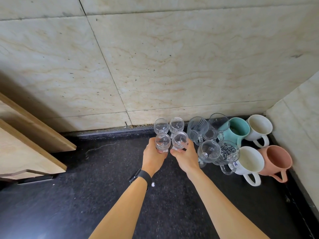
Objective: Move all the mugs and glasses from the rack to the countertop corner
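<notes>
My left hand (152,156) grips a small stemmed glass (162,140). My right hand (185,156) grips a second small stemmed glass (179,139) right beside it. Both glasses stand low over the black countertop (86,195), just in front of two more small stemmed glasses (161,125) (176,124) by the wall. To the right, in the corner, stand clear glass mugs (197,129) (228,152), further glasses (218,122) (208,151), a teal mug (239,129), two white mugs (259,127) (251,161) and a pink mug (276,159). The rack is out of view.
Marble-tiled walls (155,66) meet at the right, closing off the corner. A wooden board or cabinet edge (34,135) juts in at the left. I wear a black wristband (142,177) on my left wrist. A small white speck (152,184) lies on the counter.
</notes>
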A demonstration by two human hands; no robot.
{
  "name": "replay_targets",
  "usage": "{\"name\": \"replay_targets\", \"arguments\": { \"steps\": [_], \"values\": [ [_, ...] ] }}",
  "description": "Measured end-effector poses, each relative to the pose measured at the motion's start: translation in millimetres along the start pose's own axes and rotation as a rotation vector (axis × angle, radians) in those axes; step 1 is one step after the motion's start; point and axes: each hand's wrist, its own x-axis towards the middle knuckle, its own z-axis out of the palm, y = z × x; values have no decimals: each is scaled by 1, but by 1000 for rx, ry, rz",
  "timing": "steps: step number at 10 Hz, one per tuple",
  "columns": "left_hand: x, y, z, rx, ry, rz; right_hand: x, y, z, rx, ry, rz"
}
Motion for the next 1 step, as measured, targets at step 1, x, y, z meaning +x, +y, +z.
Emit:
{"name": "replay_targets", "arguments": {
  "steps": [1],
  "values": [
    [-11,-1,-9,58,-41,-52,-10,3,-1,-45,-21,41]
  ]
}}
